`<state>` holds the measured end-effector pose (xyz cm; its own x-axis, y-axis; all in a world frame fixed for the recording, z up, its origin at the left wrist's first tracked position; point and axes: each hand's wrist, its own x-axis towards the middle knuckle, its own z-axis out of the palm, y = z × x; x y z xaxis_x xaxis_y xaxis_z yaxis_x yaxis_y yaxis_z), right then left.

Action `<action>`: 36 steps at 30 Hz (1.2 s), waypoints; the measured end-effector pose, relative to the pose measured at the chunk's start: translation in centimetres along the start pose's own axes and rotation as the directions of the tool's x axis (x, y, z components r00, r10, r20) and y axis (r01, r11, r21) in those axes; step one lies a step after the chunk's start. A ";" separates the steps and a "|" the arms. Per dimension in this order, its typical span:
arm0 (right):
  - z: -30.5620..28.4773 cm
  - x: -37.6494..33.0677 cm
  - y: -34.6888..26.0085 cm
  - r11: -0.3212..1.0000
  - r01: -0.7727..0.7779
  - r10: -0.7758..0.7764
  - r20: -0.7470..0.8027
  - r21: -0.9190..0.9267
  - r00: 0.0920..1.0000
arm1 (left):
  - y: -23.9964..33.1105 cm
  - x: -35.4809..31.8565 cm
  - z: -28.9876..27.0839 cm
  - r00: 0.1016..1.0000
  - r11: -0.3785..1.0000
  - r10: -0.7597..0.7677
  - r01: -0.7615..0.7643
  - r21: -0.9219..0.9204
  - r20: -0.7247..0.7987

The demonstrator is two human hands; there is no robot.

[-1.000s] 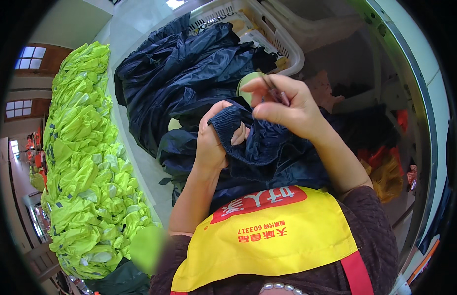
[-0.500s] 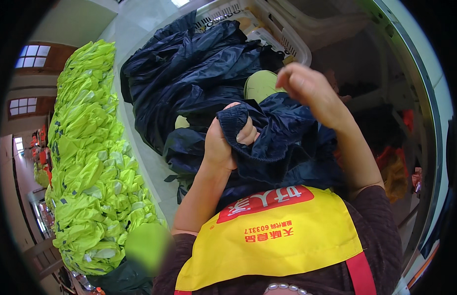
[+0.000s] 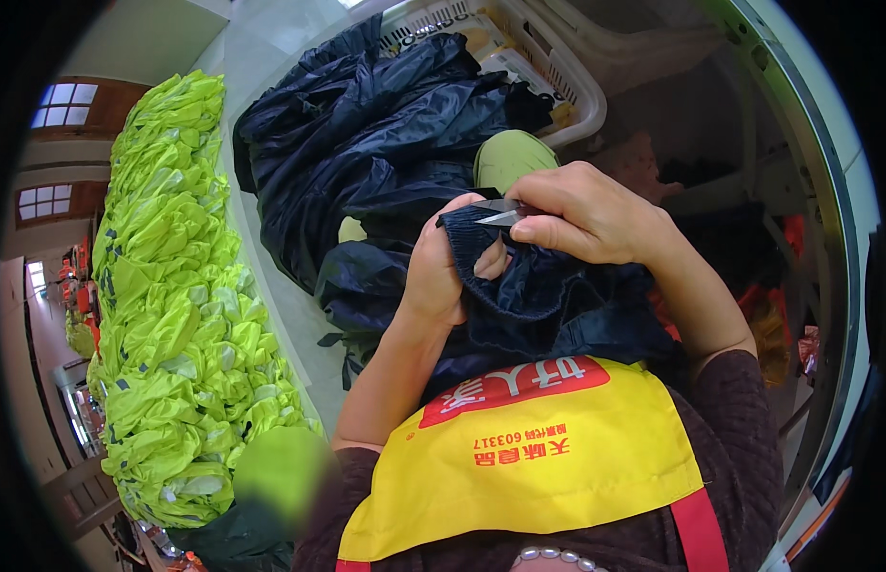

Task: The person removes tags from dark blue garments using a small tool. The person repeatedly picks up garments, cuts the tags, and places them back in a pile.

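Dark navy garment (image 3: 538, 296), held at centre above the yellow apron (image 3: 529, 458): an edge is pinched by the left hand (image 3: 443, 267), presumably to steady it for the small snips (image 3: 500, 212) gripped in the right hand (image 3: 596, 214). Navy pile (image 3: 367, 124) at 12 o'clock; white basket (image 3: 557, 76) beyond; fluorescent vests (image 3: 166, 286) at 9.

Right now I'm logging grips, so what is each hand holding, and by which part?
The left hand bunches a fold of the dark navy garment. The right hand pinches small metal thread snips near their rear, with the blades at the fabric's edge.
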<state>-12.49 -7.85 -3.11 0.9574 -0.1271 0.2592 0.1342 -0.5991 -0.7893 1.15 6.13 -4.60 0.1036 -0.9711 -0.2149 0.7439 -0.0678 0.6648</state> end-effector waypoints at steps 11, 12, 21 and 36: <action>0.2 -1.0 0.1 0.975 -0.148 0.150 0.002 0.164 0.989 | -0.3 0.0 0.1 0.999 1.000 -0.015 0.015 0.013 -0.031; 0.3 -1.2 0.0 0.977 -0.149 0.152 -0.006 0.150 0.988 | -0.3 0.0 0.1 1.000 1.000 -0.011 0.011 0.013 -0.019; 0.3 -1.5 -2.4 0.983 -0.170 0.169 0.009 0.073 0.986 | -0.8 -0.3 0.8 0.983 0.948 0.141 -0.100 0.303 -0.120; 0.6 -1.9 -2.8 0.980 -0.190 0.191 -0.012 0.061 0.982 | -1.5 -0.1 1.1 0.981 0.915 0.159 -0.104 0.389 -0.111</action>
<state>-14.58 -5.46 -1.68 0.9624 -0.2483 0.1103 -0.0347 -0.5147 -0.8567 -0.73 6.10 -4.77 0.2929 -0.9382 -0.1844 0.4133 -0.0497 0.9093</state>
